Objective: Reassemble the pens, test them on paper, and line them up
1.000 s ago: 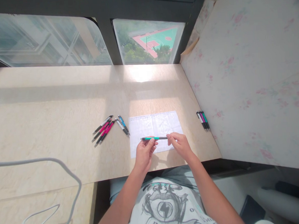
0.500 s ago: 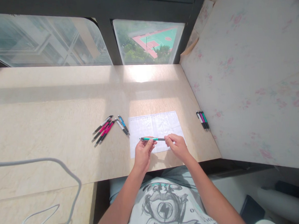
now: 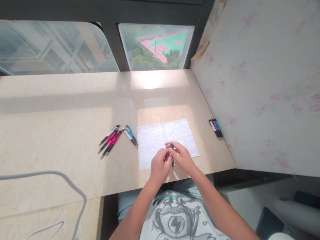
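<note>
Between my hands stands a green and black pen point(image 3: 172, 145), turned so that its length runs toward my body. My right hand point(image 3: 183, 158) closes around it, fingers on the far side and thumb across it. My left hand point(image 3: 161, 165) meets it from the left, with thumb and fingertips closed at the pen; the exact contact is partly hidden. Both hands are over the near edge of a white sheet of paper point(image 3: 152, 139), which has a row of small marks along its top.
Left of the paper lie several pink and white pens point(image 3: 112, 142), plus a blue pen point(image 3: 131, 133) and a white pen point(image 3: 128, 136). A row of pens point(image 3: 216, 129) lies by the wallpapered wall point(image 3: 269, 75). A grey cable point(image 3: 71, 181) loops over the table point(image 3: 54, 138) at left.
The pen has turned from lying crosswise to pointing toward my body. My hands have come together around it, the right one moving left and the left one moving right.
</note>
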`<state>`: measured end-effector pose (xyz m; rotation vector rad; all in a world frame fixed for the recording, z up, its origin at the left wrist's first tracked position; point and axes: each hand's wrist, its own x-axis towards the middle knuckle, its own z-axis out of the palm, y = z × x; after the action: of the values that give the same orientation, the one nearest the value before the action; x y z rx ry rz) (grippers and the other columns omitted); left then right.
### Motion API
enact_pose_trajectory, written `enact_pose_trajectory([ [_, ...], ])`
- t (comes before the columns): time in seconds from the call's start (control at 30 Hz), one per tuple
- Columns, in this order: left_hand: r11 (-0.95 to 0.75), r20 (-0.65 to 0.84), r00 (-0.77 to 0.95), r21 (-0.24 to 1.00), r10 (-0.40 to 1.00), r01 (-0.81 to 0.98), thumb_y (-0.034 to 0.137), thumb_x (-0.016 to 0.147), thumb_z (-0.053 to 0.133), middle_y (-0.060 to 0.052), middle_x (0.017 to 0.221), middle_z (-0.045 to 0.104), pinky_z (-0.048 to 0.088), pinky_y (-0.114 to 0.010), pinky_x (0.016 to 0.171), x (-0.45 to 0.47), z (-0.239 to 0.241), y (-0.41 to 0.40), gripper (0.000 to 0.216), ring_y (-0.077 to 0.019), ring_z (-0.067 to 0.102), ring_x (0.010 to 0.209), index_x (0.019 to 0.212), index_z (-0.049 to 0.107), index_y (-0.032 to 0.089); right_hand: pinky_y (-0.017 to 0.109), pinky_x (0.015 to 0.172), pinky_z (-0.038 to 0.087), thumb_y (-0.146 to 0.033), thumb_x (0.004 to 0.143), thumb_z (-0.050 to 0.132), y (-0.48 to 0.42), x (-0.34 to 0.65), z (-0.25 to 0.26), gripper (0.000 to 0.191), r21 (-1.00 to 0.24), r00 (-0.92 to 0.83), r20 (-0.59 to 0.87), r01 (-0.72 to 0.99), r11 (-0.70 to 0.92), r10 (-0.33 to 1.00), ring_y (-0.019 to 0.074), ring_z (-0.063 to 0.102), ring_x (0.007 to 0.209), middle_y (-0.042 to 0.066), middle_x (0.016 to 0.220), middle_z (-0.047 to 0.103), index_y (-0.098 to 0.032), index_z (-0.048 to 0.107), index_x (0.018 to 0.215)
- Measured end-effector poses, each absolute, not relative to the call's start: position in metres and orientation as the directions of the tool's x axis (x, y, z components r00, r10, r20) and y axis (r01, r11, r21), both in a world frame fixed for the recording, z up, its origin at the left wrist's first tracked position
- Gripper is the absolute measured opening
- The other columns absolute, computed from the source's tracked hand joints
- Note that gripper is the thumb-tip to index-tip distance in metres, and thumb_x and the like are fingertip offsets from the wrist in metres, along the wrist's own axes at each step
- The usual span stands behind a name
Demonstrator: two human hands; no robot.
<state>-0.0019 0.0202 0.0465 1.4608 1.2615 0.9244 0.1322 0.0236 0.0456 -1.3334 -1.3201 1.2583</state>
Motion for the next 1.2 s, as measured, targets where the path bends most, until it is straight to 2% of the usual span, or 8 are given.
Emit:
enact_pose_trajectory([
  [0.1,-0.051,-0.002,0.230,0.974,0.973,0.223,0.030,0.083,0.060,-0.005,0.087,0.066,0.044,-0.027,0.061,-0.004,0.046,0.020,0.017,-0.0160,0.056,0.068,0.096,0.070,0.025,0.033,0.079,0.052,-0.047,0.093,0.049,0.030,0.135,0.046,0.027,-0.977,0.074,-0.142,-0.170,-0.127,0.987,0.0173,0.061,0.086,0.005,0.093,0.064,-0.022,0.060,0.092],
  [0.2,-0.130,0.048,0.247,0.936,0.968,0.326,0.030,0.086,0.057,-0.005,0.088,0.068,0.045,-0.028,0.062,-0.015,0.042,0.023,0.017,-0.0163,0.059,0.070,0.096,0.069,0.024,0.027,0.062,0.050,-0.047,0.091,0.053,0.039,0.154,0.050,0.022,-0.869,0.165,-0.207,-0.484,-0.104,0.964,0.0122,0.053,0.063,-0.003,0.071,0.052,-0.025,0.054,0.088],
  [0.37,-0.231,0.107,0.239,0.775,0.965,0.588,0.028,0.090,0.049,-0.005,0.088,0.068,0.045,-0.030,0.071,-0.040,0.024,0.033,0.020,-0.0184,0.061,0.076,0.099,0.066,0.023,0.024,0.041,0.034,-0.052,0.090,0.048,0.046,0.193,0.057,0.042,-0.705,0.155,-0.232,-0.707,-0.056,0.960,0.0100,0.024,0.042,-0.009,0.053,0.024,-0.023,0.037,0.062],
  [0.5,-0.328,0.154,0.306,0.660,0.940,0.676,0.025,0.091,0.048,-0.007,0.089,0.067,0.044,-0.034,0.077,-0.046,0.008,0.035,0.019,-0.0219,0.060,0.085,0.097,0.066,0.022,0.023,0.039,0.027,-0.047,0.086,0.053,0.044,0.204,0.058,0.044,-0.642,0.216,-0.216,-0.766,0.028,0.952,0.0096,0.015,0.041,-0.009,0.049,0.019,-0.023,0.030,0.058],
  [0.63,-0.365,0.171,0.333,0.611,0.927,0.702,0.023,0.091,0.046,-0.008,0.089,0.066,0.042,-0.036,0.078,-0.045,0.001,0.033,0.020,-0.0228,0.058,0.085,0.097,0.065,0.021,0.024,0.039,0.027,-0.046,0.086,0.053,0.043,0.205,0.060,0.043,-0.582,0.244,-0.240,-0.811,0.062,0.939,0.0095,0.016,0.041,-0.009,0.048,0.020,-0.023,0.030,0.058],
  [0.8,-0.359,0.155,0.340,0.623,0.927,0.695,0.023,0.092,0.045,-0.008,0.090,0.065,0.043,-0.035,0.078,-0.047,0.000,0.033,0.020,-0.0221,0.058,0.086,0.097,0.064,0.021,0.024,0.039,0.029,-0.054,0.088,0.050,0.045,0.205,0.063,0.047,-0.618,0.255,-0.188,-0.781,0.087,0.949,0.0092,0.020,0.040,-0.008,0.047,0.024,-0.023,0.033,0.058],
  [0.97,-0.346,0.146,0.334,0.639,0.931,0.687,0.025,0.092,0.045,-0.008,0.091,0.066,0.044,-0.036,0.079,-0.048,-0.002,0.035,0.020,-0.0223,0.059,0.087,0.096,0.064,0.021,0.024,0.038,0.028,-0.050,0.087,0.050,0.046,0.205,0.062,0.046,-0.695,0.254,-0.167,-0.716,0.069,0.953,0.0097,0.018,0.039,-0.009,0.046,0.021,-0.023,0.031,0.056],
  [1.2,-0.335,0.150,0.322,0.670,0.935,0.662,0.024,0.091,0.047,-0.007,0.089,0.066,0.043,-0.035,0.078,-0.047,0.001,0.034,0.019,-0.0224,0.059,0.087,0.095,0.065,0.022,0.024,0.038,0.027,-0.049,0.088,0.051,0.045,0.203,0.065,0.045,-0.639,0.262,-0.197,-0.765,0.079,0.945,0.0093,0.017,0.040,-0.009,0.048,0.020,-0.023,0.031,0.058],
])
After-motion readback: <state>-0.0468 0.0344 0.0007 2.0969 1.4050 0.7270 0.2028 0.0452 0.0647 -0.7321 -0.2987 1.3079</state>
